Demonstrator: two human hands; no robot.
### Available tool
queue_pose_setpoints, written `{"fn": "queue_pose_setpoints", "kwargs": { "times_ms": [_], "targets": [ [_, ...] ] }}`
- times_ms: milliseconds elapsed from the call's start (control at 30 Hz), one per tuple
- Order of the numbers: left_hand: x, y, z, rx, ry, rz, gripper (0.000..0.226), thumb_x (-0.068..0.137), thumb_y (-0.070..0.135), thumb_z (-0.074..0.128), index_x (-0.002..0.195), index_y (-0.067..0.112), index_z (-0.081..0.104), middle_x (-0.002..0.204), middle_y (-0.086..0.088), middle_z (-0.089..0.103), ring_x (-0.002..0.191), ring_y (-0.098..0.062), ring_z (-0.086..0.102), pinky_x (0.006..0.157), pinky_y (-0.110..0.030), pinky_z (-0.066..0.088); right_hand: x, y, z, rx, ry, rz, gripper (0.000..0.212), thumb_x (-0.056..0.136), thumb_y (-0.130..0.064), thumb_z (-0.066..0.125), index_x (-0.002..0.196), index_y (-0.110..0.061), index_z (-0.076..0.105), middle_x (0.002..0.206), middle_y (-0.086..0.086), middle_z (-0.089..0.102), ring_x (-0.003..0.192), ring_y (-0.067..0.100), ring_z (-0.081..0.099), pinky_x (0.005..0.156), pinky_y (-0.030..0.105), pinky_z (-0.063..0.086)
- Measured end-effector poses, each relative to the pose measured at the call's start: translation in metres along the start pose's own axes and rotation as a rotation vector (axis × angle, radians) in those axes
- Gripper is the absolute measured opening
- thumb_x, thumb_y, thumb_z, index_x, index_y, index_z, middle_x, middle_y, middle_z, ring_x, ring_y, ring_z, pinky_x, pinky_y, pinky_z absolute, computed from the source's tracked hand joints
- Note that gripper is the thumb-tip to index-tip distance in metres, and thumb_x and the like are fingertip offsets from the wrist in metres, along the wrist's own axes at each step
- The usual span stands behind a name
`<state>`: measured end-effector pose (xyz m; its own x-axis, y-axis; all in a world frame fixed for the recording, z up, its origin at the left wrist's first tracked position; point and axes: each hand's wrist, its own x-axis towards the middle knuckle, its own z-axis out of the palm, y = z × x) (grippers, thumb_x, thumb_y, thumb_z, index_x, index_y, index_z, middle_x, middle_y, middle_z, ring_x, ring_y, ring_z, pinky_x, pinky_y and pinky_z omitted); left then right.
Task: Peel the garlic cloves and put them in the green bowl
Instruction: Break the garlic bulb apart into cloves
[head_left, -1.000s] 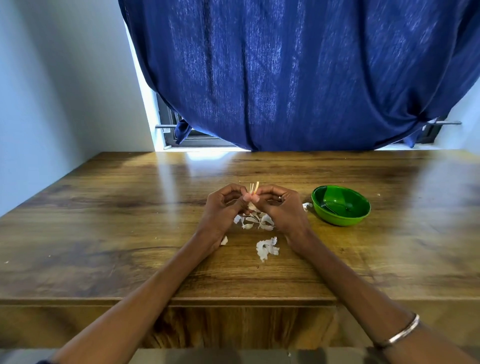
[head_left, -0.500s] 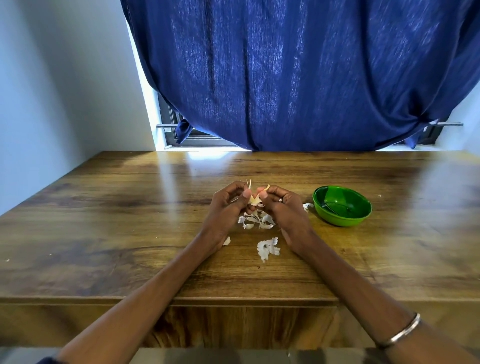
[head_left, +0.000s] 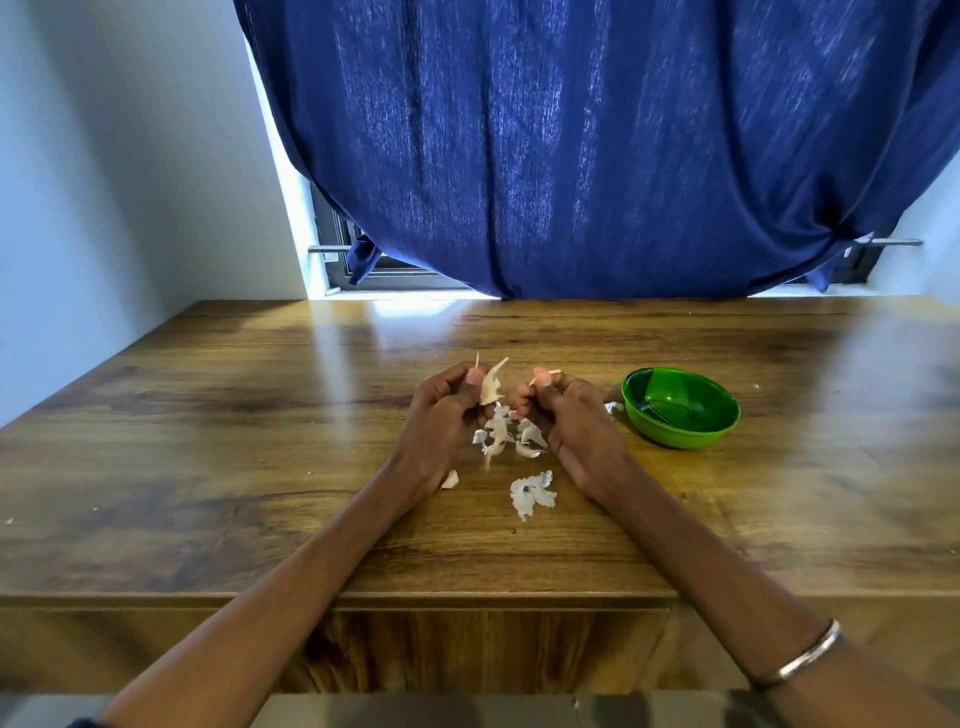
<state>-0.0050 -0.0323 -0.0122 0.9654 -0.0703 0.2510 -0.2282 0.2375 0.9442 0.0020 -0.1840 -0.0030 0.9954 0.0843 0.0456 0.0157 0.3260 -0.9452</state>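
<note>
- Head view shows the garlic clove (head_left: 490, 387) pinched in the fingertips of the left hand (head_left: 441, 421), above the table (head_left: 208, 441) and left of the green bowl (head_left: 680, 407); a strip of papery skin sticks up from it.
- Right hand (head_left: 569, 415) sits just beside the left, its thumb and finger pressed together on a thin sliver of peel (head_left: 545, 375) that appears torn free of the clove.
- Both grips are curled closed, each pinching its own piece; a small gap shows between the two hands.
- Loose husks (head_left: 506, 434) lie on the table directly under the hands, with a larger clump (head_left: 532, 494) nearer the table edge, one scrap (head_left: 451, 479) by the left wrist and another (head_left: 614, 408) touching or just beside the bowl.
- Green bowl stands to the right of the right hand; no peeled clove is clear inside it, only a dark mark or reflection.
- Risk, as I judge it: the clove is small and held only at the fingertips, so a hard tug on clinging skin could pop it loose onto the table.
- Another risk: skin appears to remain on the clove, so dropping it in now would carry husk into the bowl.
</note>
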Motion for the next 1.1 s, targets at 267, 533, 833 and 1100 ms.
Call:
{"fn": "queue_pose_setpoints", "kwargs": {
  "times_ms": [267, 533, 833, 1100],
  "targets": [
    [0.0008, 0.0009, -0.0051, 0.142, 0.147, 0.043, 0.009, 0.096, 0.013, 0.065, 0.096, 0.006, 0.071, 0.082, -0.007, 0.073, 0.069, -0.015, 0.068, 0.070, -0.030, 0.059, -0.0068, 0.0071, 0.0016, -0.748, -0.005, -0.321, 0.031, 0.091, 0.004, 0.062, 0.112, -0.019, 0.069, 0.098, -0.016, 0.069, 0.089, -0.010, 0.063, 0.069, 0.005, 0.048],
    [-0.0007, 0.0021, -0.0044, 0.255, 0.147, 0.070, 0.013, 0.089, 0.015, 0.074, 0.096, 0.004, 0.072, 0.084, -0.009, 0.075, 0.069, -0.016, 0.070, 0.069, -0.026, 0.059, -0.0107, 0.0036, 0.0059, -0.593, 0.035, -0.451, 0.019, 0.100, -0.015, 0.057, 0.100, -0.020, 0.075, 0.094, -0.018, 0.075, 0.085, 0.008, 0.069, 0.071, 0.015, 0.054],
    [0.0005, 0.0035, -0.0033, 0.216, 0.159, 0.025, 0.003, 0.092, 0.009, 0.070, 0.090, 0.008, 0.071, 0.075, 0.000, 0.074, 0.064, -0.011, 0.068, 0.063, -0.023, 0.055, -0.0032, 0.0029, 0.0013, -0.334, 0.051, -0.230, 0.012, 0.098, -0.014, 0.063, 0.100, -0.006, 0.072, 0.084, 0.002, 0.074, 0.075, 0.013, 0.067, 0.064, 0.025, 0.056],
    [-0.0015, 0.0035, -0.0010, 0.265, 0.148, 0.022, 0.005, 0.093, 0.017, 0.069, 0.092, 0.012, 0.071, 0.077, -0.001, 0.076, 0.069, -0.014, 0.073, 0.056, -0.024, 0.056, -0.0052, 0.0076, 0.0005, -0.748, 0.104, -0.420, 0.022, 0.090, -0.003, 0.066, 0.104, -0.019, 0.069, 0.095, -0.009, 0.073, 0.082, -0.001, 0.067, 0.065, 0.012, 0.052]
  ]
}}
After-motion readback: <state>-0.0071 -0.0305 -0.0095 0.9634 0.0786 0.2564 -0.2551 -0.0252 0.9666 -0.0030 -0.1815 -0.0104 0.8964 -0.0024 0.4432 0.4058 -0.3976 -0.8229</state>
